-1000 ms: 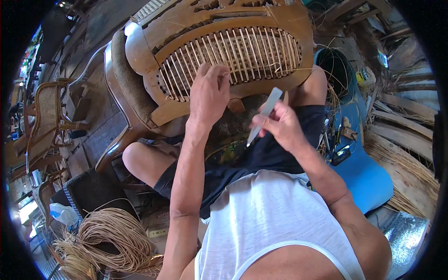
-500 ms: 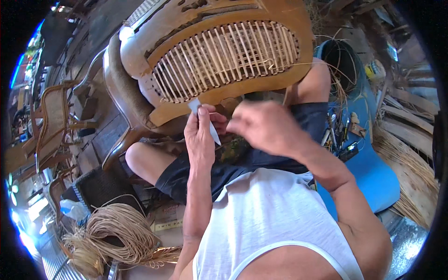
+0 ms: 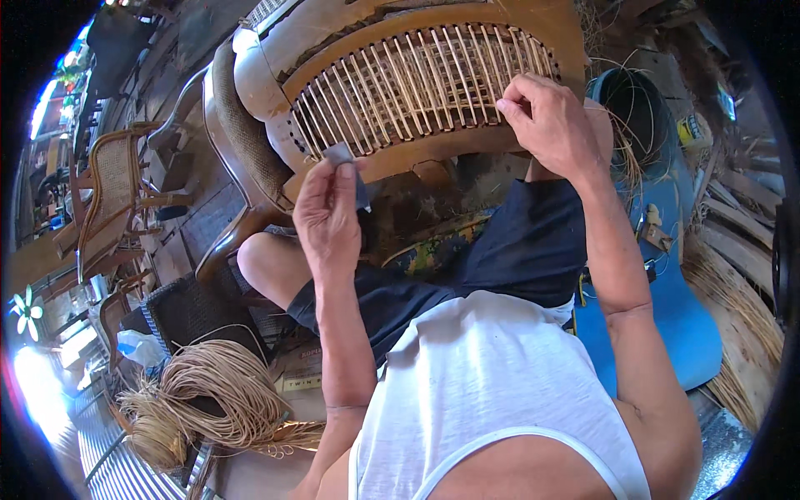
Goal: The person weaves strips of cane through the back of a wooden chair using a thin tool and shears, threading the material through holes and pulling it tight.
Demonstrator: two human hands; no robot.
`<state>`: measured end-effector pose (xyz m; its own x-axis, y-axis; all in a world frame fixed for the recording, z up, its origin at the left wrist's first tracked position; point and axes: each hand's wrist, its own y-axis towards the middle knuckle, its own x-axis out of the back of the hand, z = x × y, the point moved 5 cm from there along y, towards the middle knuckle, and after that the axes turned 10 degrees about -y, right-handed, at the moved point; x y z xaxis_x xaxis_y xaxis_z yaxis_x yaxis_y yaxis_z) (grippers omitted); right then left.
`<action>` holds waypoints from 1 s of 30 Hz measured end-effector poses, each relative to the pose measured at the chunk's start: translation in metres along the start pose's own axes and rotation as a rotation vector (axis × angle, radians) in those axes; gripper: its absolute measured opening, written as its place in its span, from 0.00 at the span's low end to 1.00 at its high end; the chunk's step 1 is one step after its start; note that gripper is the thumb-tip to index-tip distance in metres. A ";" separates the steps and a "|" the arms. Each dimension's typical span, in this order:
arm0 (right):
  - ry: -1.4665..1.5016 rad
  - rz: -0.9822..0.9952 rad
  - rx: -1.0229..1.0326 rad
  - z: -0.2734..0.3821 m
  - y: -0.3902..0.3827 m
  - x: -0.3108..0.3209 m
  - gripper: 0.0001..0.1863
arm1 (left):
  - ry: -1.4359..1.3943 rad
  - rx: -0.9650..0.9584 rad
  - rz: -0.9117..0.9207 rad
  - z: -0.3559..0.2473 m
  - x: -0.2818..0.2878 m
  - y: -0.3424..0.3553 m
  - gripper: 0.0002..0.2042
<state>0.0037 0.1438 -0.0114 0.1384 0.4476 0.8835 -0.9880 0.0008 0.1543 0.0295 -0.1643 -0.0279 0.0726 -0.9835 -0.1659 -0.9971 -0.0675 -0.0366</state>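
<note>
A wooden chair frame (image 3: 433,153) lies across the upper middle, its oval opening strung with light cane strands (image 3: 408,87) running side by side. In front of its lower left rim, my left hand (image 3: 329,208) is closed on a thin flat grey piece (image 3: 340,153); its top sticks out above the thumb and a lower part shows beside the fingers. Whether it is metal or paper I cannot tell. My right hand (image 3: 554,129) is over the right end of the strung opening, thumb and forefinger pinched close to the strands. What they grip, if anything, is too small to make out.
Coiled cane (image 3: 221,383) lies at the lower left, near a caned chair (image 3: 112,183). On the right stand a dark round bin (image 3: 637,117) with loose strands, a blue mat (image 3: 667,333) and long cane bundles (image 3: 733,308).
My right hand has gone up and right, from near my left hand to the chair frame's strands. My left hand has shifted a little left, still holding the grey piece.
</note>
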 end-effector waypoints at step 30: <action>-0.001 0.015 0.021 0.002 0.007 0.000 0.08 | 0.331 0.331 0.409 0.032 -0.016 -0.020 0.15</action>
<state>-0.0030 0.1421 -0.0096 0.1237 0.4467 0.8861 -0.9883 -0.0245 0.1504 0.0490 -0.1418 -0.0557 -0.3786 -0.9219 0.0817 -0.8778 0.3297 -0.3476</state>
